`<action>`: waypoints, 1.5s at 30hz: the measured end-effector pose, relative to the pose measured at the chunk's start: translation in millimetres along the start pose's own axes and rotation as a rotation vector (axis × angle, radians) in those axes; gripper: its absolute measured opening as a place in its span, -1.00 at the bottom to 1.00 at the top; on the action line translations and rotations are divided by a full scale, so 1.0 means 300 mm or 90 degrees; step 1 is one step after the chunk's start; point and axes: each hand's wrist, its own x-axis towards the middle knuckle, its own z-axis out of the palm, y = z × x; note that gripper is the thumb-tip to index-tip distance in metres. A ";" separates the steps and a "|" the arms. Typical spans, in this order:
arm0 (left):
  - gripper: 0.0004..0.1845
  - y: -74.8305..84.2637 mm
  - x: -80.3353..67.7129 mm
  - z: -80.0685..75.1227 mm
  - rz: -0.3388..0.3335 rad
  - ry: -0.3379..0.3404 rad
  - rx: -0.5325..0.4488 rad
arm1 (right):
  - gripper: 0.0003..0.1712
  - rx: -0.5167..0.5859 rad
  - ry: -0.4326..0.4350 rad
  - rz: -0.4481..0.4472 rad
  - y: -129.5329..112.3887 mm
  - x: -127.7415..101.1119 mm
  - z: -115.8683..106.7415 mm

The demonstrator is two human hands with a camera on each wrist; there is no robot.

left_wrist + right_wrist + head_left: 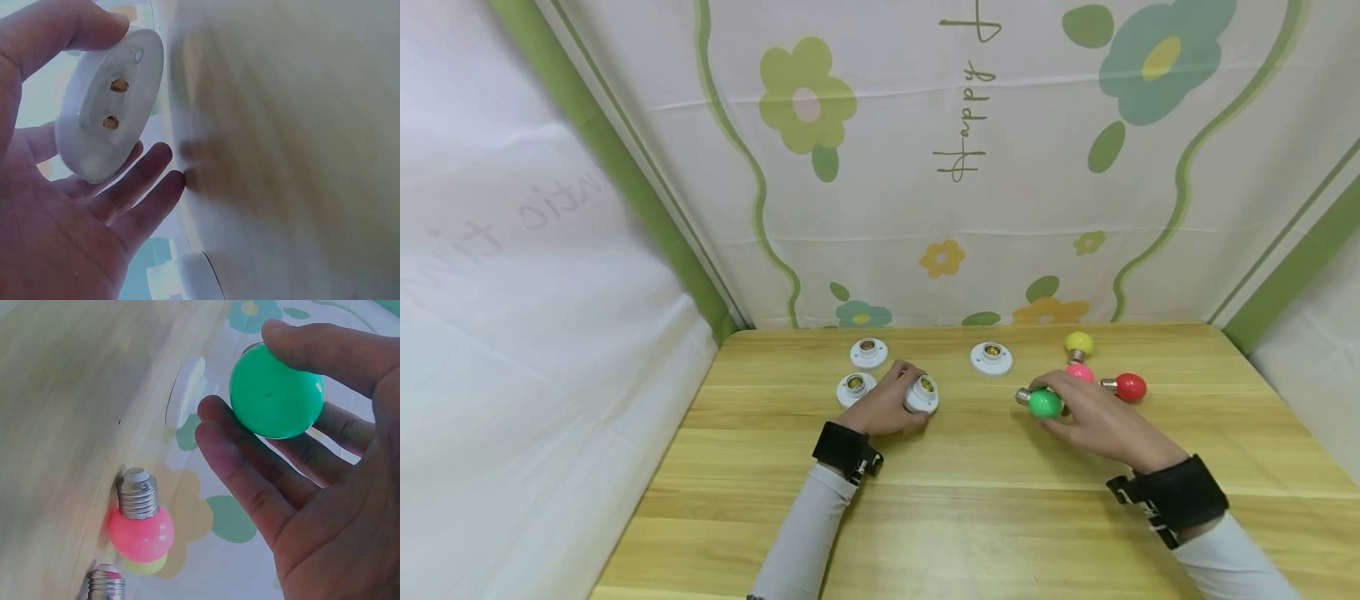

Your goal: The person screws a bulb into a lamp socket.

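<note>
My left hand (891, 404) grips a round white lamp holder (922, 394) by its rim. In the left wrist view the underside of this lamp holder (112, 112) shows two brass-coloured terminals, tilted and raised off the wood. My right hand (1093, 421) holds a green light bulb (1045, 404) between thumb and fingers, its metal screw base pointing left in the head view. The right wrist view shows the green bulb (275, 394) above the table surface. Beside that hand lie a pink bulb (1079, 372), a red bulb (1130, 387) and a yellow bulb (1079, 342).
Two more white lamp holders, a back one (868, 352) and a front one (854, 387), sit left of my left hand. Another lamp holder (992, 357) stands between the hands, farther back. The wooden table (955, 517) ends at a printed fabric wall (880, 200).
</note>
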 end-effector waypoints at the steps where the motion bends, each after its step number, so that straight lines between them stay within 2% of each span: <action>1: -0.28 0.001 -0.001 -0.001 0.001 -0.001 -0.004 | -0.50 0.000 -0.001 -0.001 -0.001 0.001 0.000; 8: -0.31 0.005 -0.004 -0.003 0.000 -0.004 -0.042 | -0.50 0.005 -0.005 -0.004 -0.013 0.014 0.000; 21: -0.31 0.010 -0.006 0.000 0.010 0.002 -0.055 | -0.49 0.015 0.005 -0.026 -0.044 0.033 0.009; 31: -0.28 0.022 -0.012 -0.004 0.018 -0.009 -0.050 | -0.48 0.016 0.002 -0.027 -0.071 0.058 0.014; 38: -0.34 0.031 -0.012 -0.008 0.038 -0.009 -0.031 | -0.46 0.003 0.011 -0.045 -0.089 0.074 0.019; 45: -0.36 0.036 -0.015 -0.012 0.038 -0.014 -0.033 | -0.45 0.003 0.010 -0.046 -0.103 0.088 0.023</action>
